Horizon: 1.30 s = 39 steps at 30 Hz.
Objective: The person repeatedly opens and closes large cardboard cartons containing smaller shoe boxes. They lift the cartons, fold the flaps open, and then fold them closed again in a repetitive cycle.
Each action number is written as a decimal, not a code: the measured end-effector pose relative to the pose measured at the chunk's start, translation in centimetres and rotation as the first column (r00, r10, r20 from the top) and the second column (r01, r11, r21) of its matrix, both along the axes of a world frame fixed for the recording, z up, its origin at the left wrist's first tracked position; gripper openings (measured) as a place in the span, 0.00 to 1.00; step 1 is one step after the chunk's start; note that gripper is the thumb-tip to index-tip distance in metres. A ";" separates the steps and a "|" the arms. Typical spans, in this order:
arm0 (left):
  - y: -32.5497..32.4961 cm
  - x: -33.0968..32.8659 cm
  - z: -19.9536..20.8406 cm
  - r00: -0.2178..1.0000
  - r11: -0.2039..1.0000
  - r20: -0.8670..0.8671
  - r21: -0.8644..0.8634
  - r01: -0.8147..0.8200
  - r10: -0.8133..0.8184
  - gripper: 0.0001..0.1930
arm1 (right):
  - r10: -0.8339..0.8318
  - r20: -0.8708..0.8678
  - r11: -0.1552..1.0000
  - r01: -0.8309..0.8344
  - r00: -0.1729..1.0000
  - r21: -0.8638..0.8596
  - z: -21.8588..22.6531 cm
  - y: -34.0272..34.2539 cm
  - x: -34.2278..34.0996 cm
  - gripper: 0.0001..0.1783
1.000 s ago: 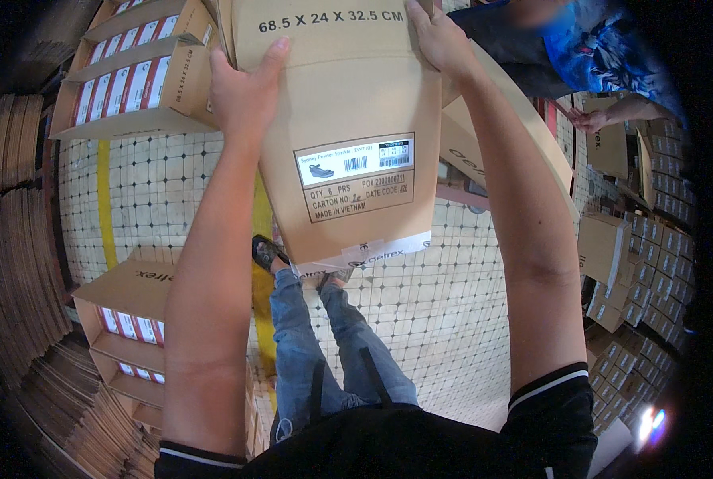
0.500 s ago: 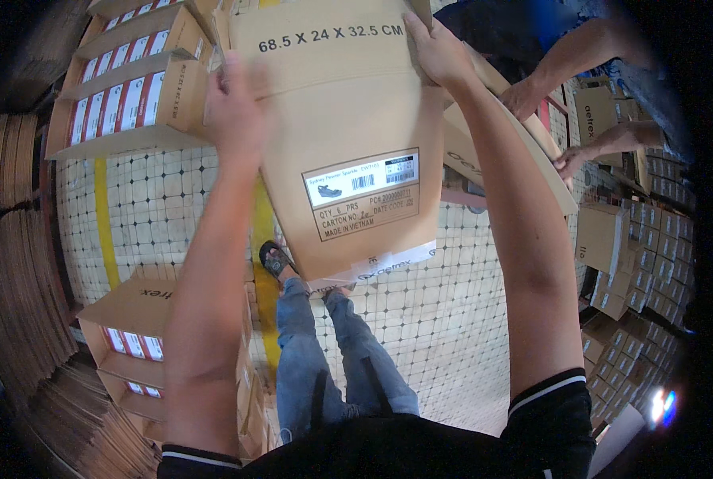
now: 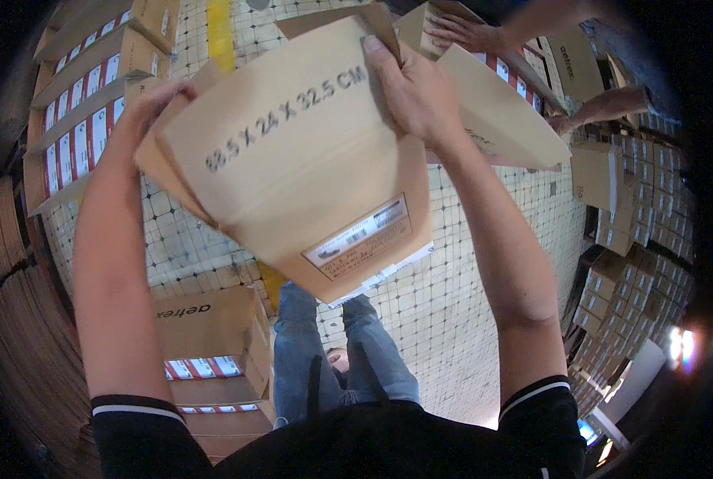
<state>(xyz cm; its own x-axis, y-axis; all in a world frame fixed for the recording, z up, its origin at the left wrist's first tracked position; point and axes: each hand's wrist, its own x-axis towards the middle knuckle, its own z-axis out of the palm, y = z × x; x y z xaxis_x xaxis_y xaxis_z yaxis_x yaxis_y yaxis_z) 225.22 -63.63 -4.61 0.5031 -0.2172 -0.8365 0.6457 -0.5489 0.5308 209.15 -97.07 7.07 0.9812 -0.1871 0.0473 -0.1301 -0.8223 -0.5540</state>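
A tall brown cardboard carton hangs in front of me, tilted, with its top flaps up and spread. It bears large printing near the top and a white label lower on the same side. My left hand is closed at the carton's upper left corner, its fingers partly hidden by a flap. My right hand grips the upper right edge, thumb on the near face and fingers behind. The inside of the carton is hidden from me.
Open cartons of red-and-white boxes stand at left; another open carton is near my legs. At upper right, a co-worker's hands touch an open carton. Flattened cardboard lines the left; stacked boxes fill the right.
The carton has tipped and turned, its top swinging left and nearer. My left hand has moved left with the flap, spreading it. One of the co-worker's hands has shifted up over their carton.
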 end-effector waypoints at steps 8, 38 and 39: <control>-0.8 -5.6 0.5 0.973 0.990 0.230 0.133 -0.043 0.011 0.12 | -0.115 0.238 0.990 0.130 0.964 -0.048 -1.7 -2.4 -5.6 0.17; -4.6 -9.6 -24.6 0.508 0.432 -0.177 -0.337 -0.836 0.843 0.19 | -0.075 -0.811 0.970 -0.146 0.580 -0.193 -23.6 1.7 -36.8 0.26; -3.8 -7.8 -26.1 0.529 0.442 -0.211 -0.349 -0.826 0.822 0.21 | -0.091 -0.790 0.977 -0.101 0.606 -0.190 -23.9 1.6 -37.9 0.27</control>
